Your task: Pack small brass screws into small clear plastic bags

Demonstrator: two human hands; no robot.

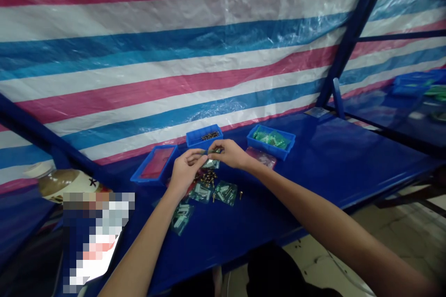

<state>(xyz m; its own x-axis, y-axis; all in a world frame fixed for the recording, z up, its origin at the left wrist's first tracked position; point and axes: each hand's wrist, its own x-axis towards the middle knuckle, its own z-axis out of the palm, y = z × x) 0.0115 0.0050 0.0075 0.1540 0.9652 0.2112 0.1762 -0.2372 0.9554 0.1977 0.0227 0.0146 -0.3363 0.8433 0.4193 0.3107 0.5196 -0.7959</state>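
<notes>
My left hand (pixel 188 167) and my right hand (pixel 228 153) meet over the blue table, fingertips pinched together at the upper edge of a small clear plastic bag (pixel 211 164). Pale pieces show inside the bag, too small to name. Just below lies a loose pile of brass-coloured screws (pixel 208 177). Around the pile rest more filled bags: one bag (pixel 201 192) nearest the screws, another bag (pixel 226 193) to its right, and a further bag (pixel 181 217) towards my left forearm. A single screw (pixel 240 195) lies apart on the right.
Behind my hands stand a blue tray (pixel 190 139) of small dark parts, a blue tray (pixel 170 158) with red sheets, and a blue tray (pixel 290 148) of green bags. A red bag (pixel 261 158) lies beside the last. A bottle (pixel 59 183) and a blurred-out screen (pixel 97 246) are at left.
</notes>
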